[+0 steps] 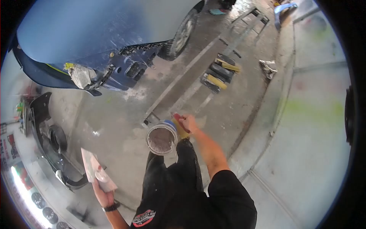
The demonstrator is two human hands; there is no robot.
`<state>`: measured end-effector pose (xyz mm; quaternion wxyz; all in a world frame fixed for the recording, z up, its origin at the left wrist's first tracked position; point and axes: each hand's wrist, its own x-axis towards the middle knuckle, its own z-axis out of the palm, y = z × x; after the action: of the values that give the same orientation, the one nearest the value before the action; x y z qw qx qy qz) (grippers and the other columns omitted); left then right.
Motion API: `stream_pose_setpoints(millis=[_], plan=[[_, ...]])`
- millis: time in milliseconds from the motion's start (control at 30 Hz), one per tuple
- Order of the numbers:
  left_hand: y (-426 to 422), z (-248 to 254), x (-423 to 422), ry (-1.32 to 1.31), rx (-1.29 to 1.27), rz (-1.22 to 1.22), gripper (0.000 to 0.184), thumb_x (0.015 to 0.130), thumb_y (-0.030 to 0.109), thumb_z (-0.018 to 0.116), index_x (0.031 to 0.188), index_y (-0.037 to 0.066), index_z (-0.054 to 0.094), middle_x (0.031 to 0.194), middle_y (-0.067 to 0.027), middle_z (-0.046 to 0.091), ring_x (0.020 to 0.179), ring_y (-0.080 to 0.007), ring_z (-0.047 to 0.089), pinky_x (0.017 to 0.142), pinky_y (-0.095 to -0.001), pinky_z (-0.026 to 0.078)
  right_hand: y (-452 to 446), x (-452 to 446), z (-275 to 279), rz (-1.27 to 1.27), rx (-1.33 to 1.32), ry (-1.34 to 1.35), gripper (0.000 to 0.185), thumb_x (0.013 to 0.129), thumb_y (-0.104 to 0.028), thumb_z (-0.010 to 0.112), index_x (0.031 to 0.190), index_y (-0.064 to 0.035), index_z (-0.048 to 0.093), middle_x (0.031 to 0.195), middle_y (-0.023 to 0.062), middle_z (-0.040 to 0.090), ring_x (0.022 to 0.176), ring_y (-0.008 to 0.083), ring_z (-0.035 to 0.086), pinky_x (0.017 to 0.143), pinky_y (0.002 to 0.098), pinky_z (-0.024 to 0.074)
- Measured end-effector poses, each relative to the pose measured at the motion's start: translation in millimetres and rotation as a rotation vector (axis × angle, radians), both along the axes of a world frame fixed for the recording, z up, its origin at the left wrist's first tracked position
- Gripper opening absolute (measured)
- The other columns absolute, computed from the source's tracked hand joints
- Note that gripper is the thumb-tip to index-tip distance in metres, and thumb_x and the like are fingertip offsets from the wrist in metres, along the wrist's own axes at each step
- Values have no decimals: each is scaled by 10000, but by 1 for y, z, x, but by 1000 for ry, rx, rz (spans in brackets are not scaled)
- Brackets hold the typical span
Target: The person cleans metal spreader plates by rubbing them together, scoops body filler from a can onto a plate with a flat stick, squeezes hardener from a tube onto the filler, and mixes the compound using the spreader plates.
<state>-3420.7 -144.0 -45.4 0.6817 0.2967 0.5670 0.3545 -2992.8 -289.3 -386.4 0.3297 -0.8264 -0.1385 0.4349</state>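
Observation:
My left hand (103, 194), with a dark band at the wrist, is closed on the lower edge of a white mixing board (90, 160). A pale lump of paste and a small red dab lie on the board. My right hand (188, 123) is closed on a flat red-and-yellow piece (181, 129), whose exact kind I cannot make out. Just left of that hand, in front of my legs, stands an open bucket (168, 123) with a smeared rim and greyish-pink paste inside. Whether the right hand's piece touches the bucket is unclear.
Sanding blocks (219, 72) lie on a long metal stand (187, 72) ahead. A blue car (103, 26) with exposed front parts stands at upper left. A loose bumper (53, 152) and a tyre (57, 138) are at left. Crumpled paper (268, 68) lies near the right wall (316, 114).

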Motion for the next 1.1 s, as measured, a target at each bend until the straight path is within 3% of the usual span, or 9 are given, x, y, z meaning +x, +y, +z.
stream_pose_setpoints(millis=[100, 400, 467, 567, 633, 900, 1000, 1067, 1100], plan=[[-36, 7, -4, 52, 10, 89, 517, 1035, 287, 534, 1478, 51, 413, 1402, -79, 552, 1239, -232, 564, 1025, -413, 480, 35, 0, -39, 193, -34, -133, 263, 837, -294, 747, 998, -86, 751, 951, 204, 715, 927, 388, 689, 811, 449, 535], [-63, 4, 2, -69, 29, 128, 535, 1042, 291, 517, 1500, 52, 377, 1444, -109, 529, 1273, -247, 536, 1052, -430, 463, -53, 2, 33, 183, 178, -818, 393, 913, -229, 666, 1219, 4, 585, 1141, 273, 564, 1092, 451, 537, 922, 507, 468], [-54, -4, 4, -162, 23, 114, 524, 1045, 284, 509, 1497, 53, 378, 1429, -122, 542, 1266, -252, 541, 1048, -438, 466, -131, -26, 59, 300, 51, -678, 385, 944, -208, 615, 1257, 9, 560, 1167, 276, 558, 1120, 451, 524, 928, 517, 462], [-42, -6, 21, -340, 45, -11, 502, 1050, 267, 496, 1490, 54, 385, 1408, -140, 558, 1248, -256, 552, 1037, -436, 472, -301, -128, -36, 575, -383, -325, 496, 1015, -415, 466, 1220, 0, 642, 1109, 276, 651, 1072, 450, 620, 932, 522, 481], [-32, -12, 25, -415, -16, -69, 483, 1043, 283, 512, 1466, 66, 424, 1369, -125, 589, 1189, -249, 595, 988, -426, 504, -325, -166, 23, 359, -562, 565, 530, 1011, -454, 438, 1289, -35, 606, 1169, 255, 654, 1119, 419, 615, 966, 498, 478], [-26, -17, 43, -698, -114, -499, 398, 1017, 236, 543, 1355, 26, 521, 1300, -118, 635, 1147, -274, 630, 1015, -450, 495, -382, -280, 66, -272, 47, 1053, 604, 987, -474, 529, 1421, -53, 537, 1366, 169, 597, 1230, 297, 561, 1040, 456, 447], [-45, -13, 39, -626, -14, -625, 349, 1064, 241, 501, 1341, 31, 539, 1284, -80, 644, 1155, -201, 631, 998, -376, 505, -314, -254, 227, 2, -327, 677, 568, 992, -426, 558, 1409, -40, 549, 1333, 159, 628, 1186, 246, 590, 1015, 415, 475], [-67, -3, 40, -591, 23, -680, 323, 1073, 210, 492, 1342, 40, 549, 1278, -66, 646, 1149, -175, 629, 983, -356, 509, -267, -244, 311, 348, -264, 137, 540, 1065, -465, 403, 1389, -64, 566, 1275, 88, 660, 984, 205, 657, 876, 408, 532], [-78, -1, 39, -647, -33, -681, 315, 1074, 198, 493, 1341, 44, 555, 1272, -59, 649, 1141, -165, 629, 977, -349, 510, -253, -249, 323, 207, -38, 9, 559, 1061, -488, 419, 1376, -53, 575, 1256, 90, 668, 989, 210, 659, 887, 403, 527]])
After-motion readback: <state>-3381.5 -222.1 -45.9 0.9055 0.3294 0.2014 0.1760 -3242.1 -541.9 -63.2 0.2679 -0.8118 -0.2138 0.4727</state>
